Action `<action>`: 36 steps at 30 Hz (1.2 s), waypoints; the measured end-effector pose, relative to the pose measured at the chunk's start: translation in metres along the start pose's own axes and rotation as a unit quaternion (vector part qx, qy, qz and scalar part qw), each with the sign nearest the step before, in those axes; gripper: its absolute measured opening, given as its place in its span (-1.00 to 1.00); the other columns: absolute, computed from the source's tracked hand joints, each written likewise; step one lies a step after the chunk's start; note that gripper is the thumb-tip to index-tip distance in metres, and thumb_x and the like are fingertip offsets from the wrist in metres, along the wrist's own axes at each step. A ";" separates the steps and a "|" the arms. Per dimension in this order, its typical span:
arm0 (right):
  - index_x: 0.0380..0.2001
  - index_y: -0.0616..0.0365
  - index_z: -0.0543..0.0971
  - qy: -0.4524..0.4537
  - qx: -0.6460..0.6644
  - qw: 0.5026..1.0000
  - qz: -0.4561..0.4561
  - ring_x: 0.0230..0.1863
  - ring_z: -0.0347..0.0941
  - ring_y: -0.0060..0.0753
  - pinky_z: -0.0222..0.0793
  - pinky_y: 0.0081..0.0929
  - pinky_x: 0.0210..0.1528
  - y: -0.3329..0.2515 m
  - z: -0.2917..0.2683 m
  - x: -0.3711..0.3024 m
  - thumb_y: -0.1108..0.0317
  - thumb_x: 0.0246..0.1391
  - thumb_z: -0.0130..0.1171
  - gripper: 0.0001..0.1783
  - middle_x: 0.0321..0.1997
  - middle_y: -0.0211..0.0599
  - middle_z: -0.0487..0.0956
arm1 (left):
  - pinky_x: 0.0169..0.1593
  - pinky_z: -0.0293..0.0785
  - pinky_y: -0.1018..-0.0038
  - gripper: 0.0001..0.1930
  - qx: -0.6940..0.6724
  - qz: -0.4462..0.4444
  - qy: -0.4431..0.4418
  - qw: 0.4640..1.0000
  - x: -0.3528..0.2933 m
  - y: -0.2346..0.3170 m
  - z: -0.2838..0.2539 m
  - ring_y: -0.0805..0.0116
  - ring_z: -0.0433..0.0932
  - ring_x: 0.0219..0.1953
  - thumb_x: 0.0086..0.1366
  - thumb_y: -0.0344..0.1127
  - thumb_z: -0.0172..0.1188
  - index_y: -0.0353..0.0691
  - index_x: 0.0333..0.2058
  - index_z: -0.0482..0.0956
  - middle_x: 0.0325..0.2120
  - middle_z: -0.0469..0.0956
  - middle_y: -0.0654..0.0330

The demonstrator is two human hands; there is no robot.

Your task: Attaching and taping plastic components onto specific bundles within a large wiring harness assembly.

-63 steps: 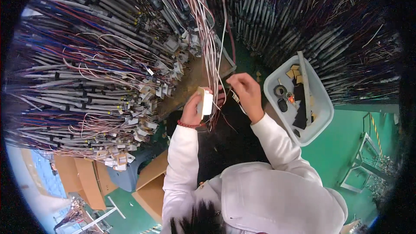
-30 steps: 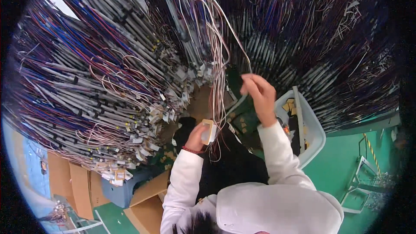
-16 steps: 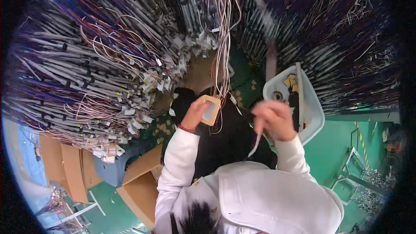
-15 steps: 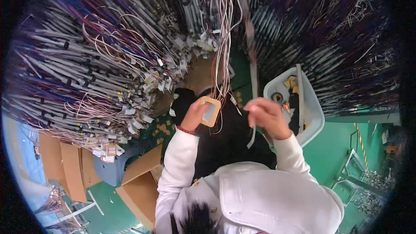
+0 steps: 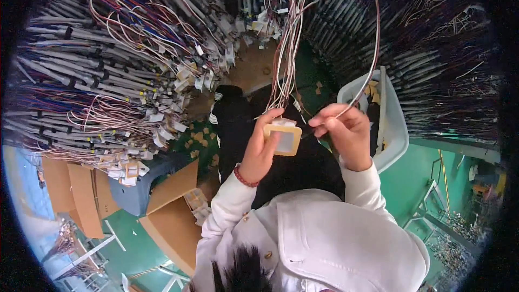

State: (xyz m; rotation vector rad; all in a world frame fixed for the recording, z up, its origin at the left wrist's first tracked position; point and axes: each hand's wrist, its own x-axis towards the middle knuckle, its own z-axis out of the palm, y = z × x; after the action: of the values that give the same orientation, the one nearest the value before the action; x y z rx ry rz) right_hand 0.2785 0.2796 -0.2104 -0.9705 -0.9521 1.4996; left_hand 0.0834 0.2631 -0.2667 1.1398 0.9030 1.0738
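Observation:
My left hand [image 5: 257, 154] is closed on a small square piece [image 5: 295, 141] with a tan frame and a pale grey middle, thumb across its face. Just above that piece, a bundle of thin white and brown-red wires [image 5: 286, 65] hangs down to the fingers of the same hand. To the right, my right hand [image 5: 348, 132] pinches a single red-and-white wire [image 5: 377, 38], which arcs up toward the top of the view. A wire end by those fingertips is too small to make out. Both hands are over my black-clad lap.
Dense hanging cable bundles [image 5: 81, 59] curve round the left, front and right. A white bin [image 5: 397, 130] with tan pieces and tools stands at my right. An open cardboard box [image 5: 170, 240] and a grey-blue plastic stool [image 5: 132, 192] are at lower left. Tan scraps [image 5: 200, 138] lie on the green floor.
My right hand, blurred near a hanging strand before, now pinches a red-and-white wire. My left hand has shifted right, and the framed piece has turned and tilted.

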 end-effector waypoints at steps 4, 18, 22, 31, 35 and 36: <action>-0.28 0.40 0.51 -0.093 -0.030 0.995 0.000 -0.26 0.51 -0.40 0.43 -0.53 -0.15 -0.012 0.009 0.005 0.59 0.05 0.08 -0.86 -0.27 -0.11 0.58 | 0.01 0.36 0.38 -0.63 0.156 0.055 -0.006 0.986 -0.003 0.025 0.006 0.18 0.48 -0.06 0.31 -0.39 -0.07 -0.30 0.07 0.22 -0.09 0.44 0.01; -0.40 0.36 0.53 -0.095 -0.252 0.953 -0.141 -0.22 0.55 -0.29 0.45 -0.48 -0.14 -0.014 0.033 0.001 0.70 -0.08 0.15 -0.88 -0.30 -0.11 0.59 | -0.04 0.42 0.32 -0.59 0.324 0.169 0.006 0.931 -0.001 0.028 -0.001 0.04 0.48 -0.09 -0.02 -0.63 0.09 -0.27 -0.12 0.39 -0.13 0.48 0.06; -0.42 0.40 0.52 -0.080 -0.212 0.966 -0.122 -0.22 0.54 -0.29 0.45 -0.45 -0.14 -0.007 0.031 0.003 0.75 -0.14 0.17 -0.85 -0.31 -0.08 0.58 | -0.07 0.42 0.31 -0.58 0.343 0.162 0.006 0.925 -0.002 0.026 0.000 0.02 0.48 -0.11 -0.06 -0.63 0.11 -0.26 -0.14 0.39 -0.14 0.48 0.07; -0.29 0.38 0.51 -0.065 -0.085 0.992 -0.070 -0.18 0.52 -0.35 0.47 -0.49 -0.08 -0.005 0.033 0.000 0.68 -0.08 0.17 -0.79 -0.26 -0.14 0.58 | -0.07 0.42 0.30 -0.60 0.314 0.135 -0.017 0.940 -0.002 0.030 -0.002 0.00 0.50 -0.13 -0.04 -0.63 0.05 -0.27 -0.14 0.43 -0.18 0.49 0.03; -0.32 0.37 0.53 -0.061 -0.072 0.994 -0.052 -0.20 0.52 -0.36 0.46 -0.49 -0.13 0.010 0.022 0.002 0.68 -0.11 0.20 -0.80 -0.29 -0.20 0.58 | -0.07 0.43 0.31 -0.60 0.291 0.145 -0.021 0.945 -0.005 0.022 -0.005 0.00 0.50 -0.15 -0.05 -0.65 0.02 -0.27 -0.15 0.45 -0.20 0.50 0.03; -0.36 0.34 0.56 -0.081 -0.127 0.982 -0.113 -0.22 0.52 -0.36 0.45 -0.49 -0.15 0.014 0.018 0.005 0.67 -0.13 0.22 -0.82 -0.30 -0.21 0.59 | -0.08 0.43 0.31 -0.60 0.280 0.139 -0.010 0.950 -0.004 0.021 -0.004 0.01 0.51 -0.16 -0.05 -0.65 0.01 -0.26 -0.17 0.46 -0.21 0.50 0.03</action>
State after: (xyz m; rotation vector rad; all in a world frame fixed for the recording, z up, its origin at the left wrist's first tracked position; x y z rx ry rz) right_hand 0.2566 0.2821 -0.2176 -0.8941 -1.3501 1.3006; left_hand 0.0746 0.2613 -0.2465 1.7879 1.0911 1.0540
